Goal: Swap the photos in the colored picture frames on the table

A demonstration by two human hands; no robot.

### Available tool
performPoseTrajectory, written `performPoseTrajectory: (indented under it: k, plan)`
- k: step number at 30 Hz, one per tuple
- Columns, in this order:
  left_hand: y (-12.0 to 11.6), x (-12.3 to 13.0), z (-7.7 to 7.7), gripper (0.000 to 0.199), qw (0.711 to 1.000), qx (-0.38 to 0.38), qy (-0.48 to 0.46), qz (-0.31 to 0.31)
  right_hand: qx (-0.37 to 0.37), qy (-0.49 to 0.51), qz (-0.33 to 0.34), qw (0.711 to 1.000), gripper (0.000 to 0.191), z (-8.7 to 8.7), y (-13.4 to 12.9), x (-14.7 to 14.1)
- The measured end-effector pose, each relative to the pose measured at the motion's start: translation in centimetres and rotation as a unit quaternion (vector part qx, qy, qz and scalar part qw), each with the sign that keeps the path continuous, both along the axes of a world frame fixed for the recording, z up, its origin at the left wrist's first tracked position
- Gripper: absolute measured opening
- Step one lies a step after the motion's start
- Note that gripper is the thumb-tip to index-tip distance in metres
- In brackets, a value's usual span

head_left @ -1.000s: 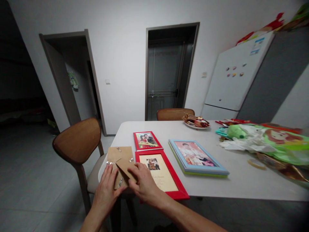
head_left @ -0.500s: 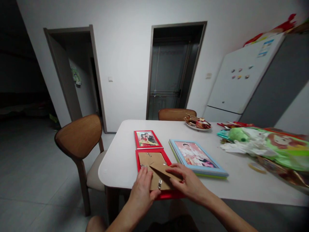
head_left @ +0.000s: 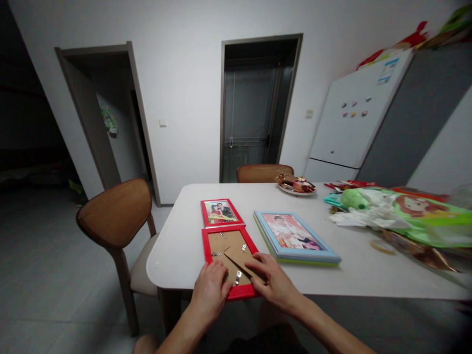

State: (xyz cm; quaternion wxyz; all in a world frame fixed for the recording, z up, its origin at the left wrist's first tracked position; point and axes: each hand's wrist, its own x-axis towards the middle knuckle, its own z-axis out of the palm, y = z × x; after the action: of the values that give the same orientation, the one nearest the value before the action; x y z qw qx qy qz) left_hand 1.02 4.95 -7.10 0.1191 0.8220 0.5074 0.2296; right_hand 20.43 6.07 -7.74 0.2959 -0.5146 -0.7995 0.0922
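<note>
A red picture frame (head_left: 241, 293) lies face down near the table's front edge, its brown backing board (head_left: 224, 242) and metal clips showing. My left hand (head_left: 211, 287) grips the frame's lower left side, fingers on the border. At the lower right, my right hand (head_left: 275, 283) holds the frame's edge and the backing's stand flap (head_left: 255, 272), which is slightly raised. Just beyond lies another red frame (head_left: 221, 212), photo up. To the right, a light blue frame (head_left: 298, 236) with a photo rests on a green one (head_left: 309, 262).
A plate of wrapped items (head_left: 297, 188) stands at the table's far side. Green and white bags (head_left: 391, 211) and a tape roll (head_left: 382, 247) lie on the right. Wooden chairs stand at the left (head_left: 116, 216) and behind the table (head_left: 264, 173).
The view has shifted slightly to the right. The face-down frame now lies flatter, with more of its red border showing, and the flap is lower. Both hands remain on the frame.
</note>
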Motion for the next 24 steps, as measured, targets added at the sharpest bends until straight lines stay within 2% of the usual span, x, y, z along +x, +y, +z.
performPoseTrajectory:
  k: [3, 5, 9, 12, 18, 24]
  plan:
    - [-0.3, -0.2, -0.4, 0.052, 1.000, -0.024, 0.015, -0.009, 0.010, -0.015, 0.009, 1.000, 0.033, 0.0, -0.3, 0.0]
    - [-0.4, -0.5, -0.7, 0.059, 0.999, -0.034, 0.014, -0.016, 0.019, -0.028, 0.013, 0.999, 0.030, 0.1, -0.5, 0.0]
    - [0.0, -1.5, -1.0, 0.043, 0.999, -0.033, -0.005, -0.020, 0.030, -0.049, 0.016, 0.998, 0.027, 0.3, -0.5, -0.3]
    - [0.4, -2.1, -0.9, 0.036, 0.999, -0.036, -0.003, -0.012, 0.028, -0.071, 0.007, 0.997, 0.027, 0.5, 0.5, -0.5]
    - [0.5, -2.4, -0.5, 0.040, 0.999, -0.024, -0.009, -0.024, -0.008, -0.149, -0.053, 0.987, 0.029, 1.4, 3.3, -1.6]
    - [0.4, -2.3, -0.4, 0.040, 0.999, -0.032, -0.002, -0.020, 0.009, -0.185, -0.070, 0.980, 0.030, 1.4, 4.0, -2.4]
